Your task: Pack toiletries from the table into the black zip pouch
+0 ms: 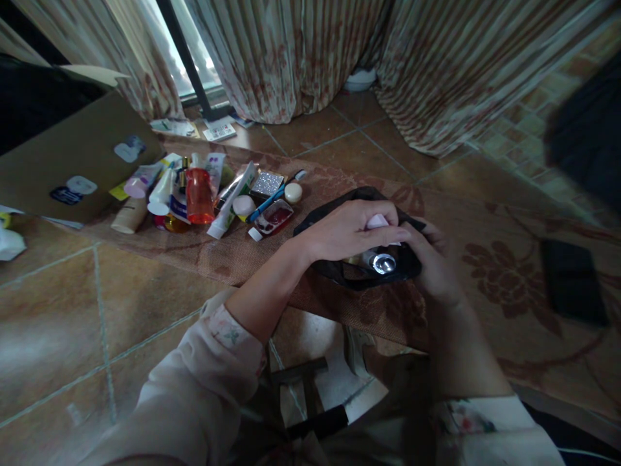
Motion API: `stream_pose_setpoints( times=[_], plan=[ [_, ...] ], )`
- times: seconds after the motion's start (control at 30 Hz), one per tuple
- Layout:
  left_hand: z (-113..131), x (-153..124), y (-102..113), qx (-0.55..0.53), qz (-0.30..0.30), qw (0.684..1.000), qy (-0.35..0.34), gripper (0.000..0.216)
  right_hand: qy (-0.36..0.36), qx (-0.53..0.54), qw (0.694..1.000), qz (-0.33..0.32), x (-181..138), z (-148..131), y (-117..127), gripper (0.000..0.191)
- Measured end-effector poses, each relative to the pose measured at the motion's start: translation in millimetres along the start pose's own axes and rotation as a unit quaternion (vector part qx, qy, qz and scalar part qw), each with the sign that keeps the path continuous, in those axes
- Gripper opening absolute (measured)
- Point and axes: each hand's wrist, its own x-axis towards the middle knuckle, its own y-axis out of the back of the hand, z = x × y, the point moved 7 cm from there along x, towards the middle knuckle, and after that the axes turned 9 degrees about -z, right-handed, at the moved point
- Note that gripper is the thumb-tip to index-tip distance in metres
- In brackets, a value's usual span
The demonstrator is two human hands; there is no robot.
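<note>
A black pouch (359,193) lies open in front of me on the patterned cloth (233,262). My left hand (350,228) reaches over its opening, fingers closed around a small pale item (377,222) whose kind I cannot make out. Against the pouch's right side is my right hand (431,255), its fingers curled over the edge and slightly blurred. Inside the pouch, below my left hand, shows an item with a shiny round silver end (383,263). The rest of the contents is hidden by my hands and the black fabric.
Left of the pouch lie a red bottle (199,196), a white tube (233,200), a blue toothbrush (268,202), a glittery case (268,184) and several other toiletries. A cardboard box (92,145) stands behind them. On the right rests a dark flat object (573,282). Curtains (291,58) hang beyond.
</note>
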Motion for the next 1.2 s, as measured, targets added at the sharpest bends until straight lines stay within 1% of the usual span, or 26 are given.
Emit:
stream_pose_setpoints(
  times=[0.27,0.67,0.83,1.0,1.2],
  plan=[
    [2.4,-0.2,0.7,0.003,-0.002,1.0,-0.012,0.039,0.005,-0.001,1.0,-0.012,0.3,-2.2,-1.8,0.027],
    [2.5,0.4,-0.9,0.008,-0.013,1.0,-0.009,0.037,0.013,-0.028,0.999,-0.021,0.2,-3.8,-3.2,0.026],
    [1.5,0.9,-1.9,0.006,-0.019,1.0,-0.009,0.035,0.012,-0.015,1.0,-0.016,-0.4,-3.6,-3.3,0.025],
    [1.6,1.3,-2.0,0.004,-0.017,1.0,-0.022,0.034,0.013,-0.022,1.0,-0.014,-0.1,-2.9,-3.6,0.027],
    [1.8,1.3,-1.9,0.011,-0.015,1.0,-0.019,0.032,0.01,-0.029,0.999,-0.016,0.1,-2.1,-3.6,0.028]
  ],
)
